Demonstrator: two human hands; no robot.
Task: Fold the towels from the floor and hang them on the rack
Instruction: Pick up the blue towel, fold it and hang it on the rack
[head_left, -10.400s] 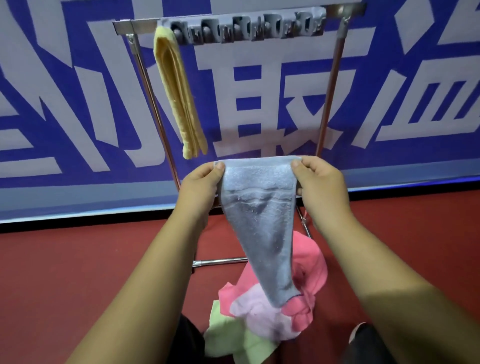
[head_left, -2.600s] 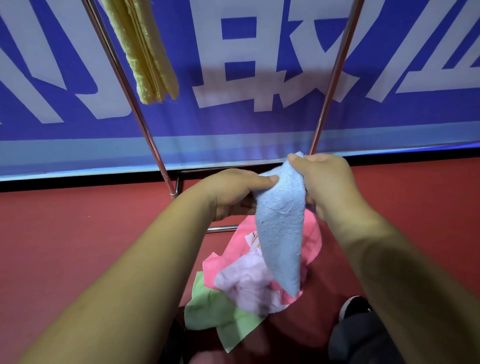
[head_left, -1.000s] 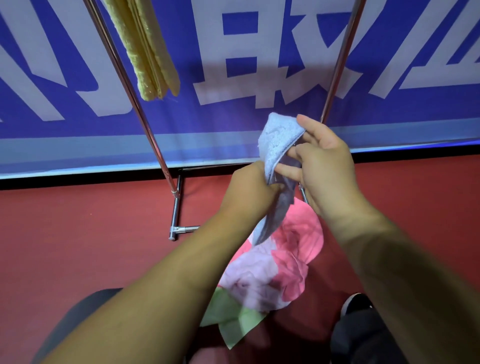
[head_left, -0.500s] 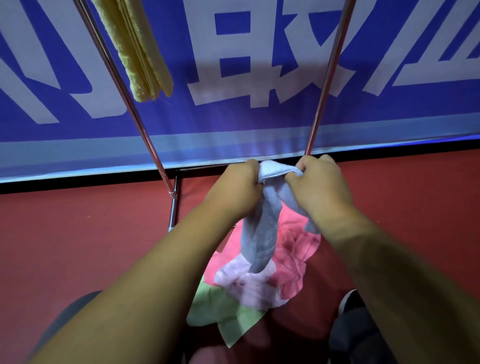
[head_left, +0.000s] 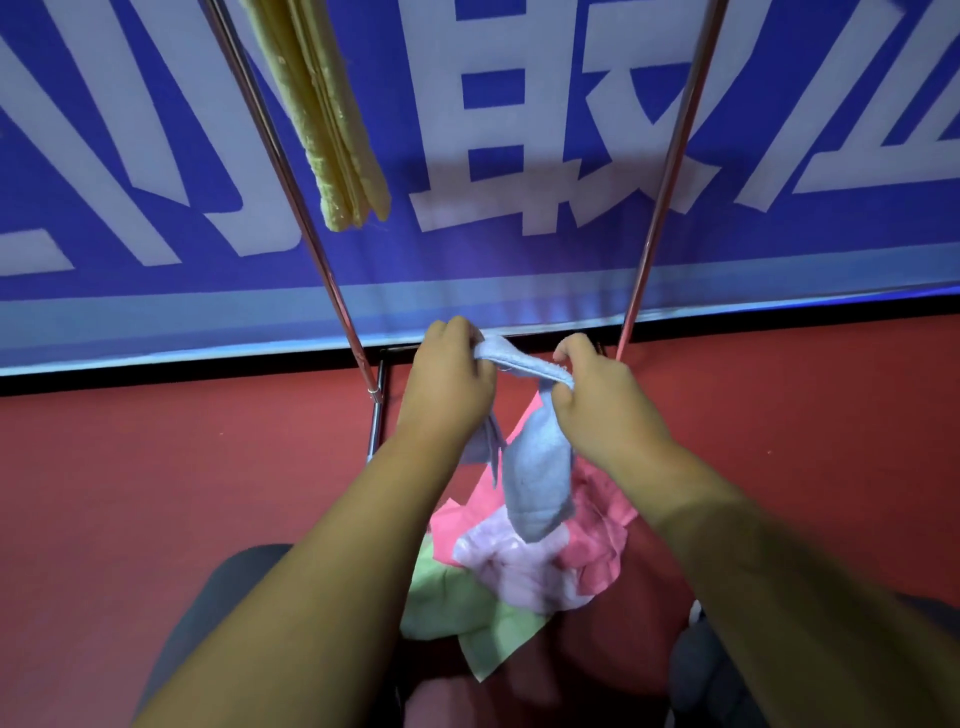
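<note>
I hold a light blue towel (head_left: 535, 473) in front of me, low between the rack's two metal legs. My left hand (head_left: 449, 382) grips one end of its top edge and my right hand (head_left: 597, 400) pinches the other end, with a short strip stretched between them. The rest of the towel hangs down in a bunch. Below it, pink (head_left: 597, 540), pale lilac (head_left: 514, 566) and light green (head_left: 457, 603) towels lie in a heap on the red floor. A folded yellow towel (head_left: 327, 114) hangs from the rack at the upper left; the rack's top bar is out of view.
The rack's left leg (head_left: 291, 182) and right leg (head_left: 670, 171) slant down to a base bar on the red floor (head_left: 156, 493). A blue and white banner (head_left: 519, 156) stands right behind the rack. My knees show at the bottom edge.
My hands have drawn apart, stretching the blue towel's top edge between them. Half a second ago they were close together over a bunched towel.
</note>
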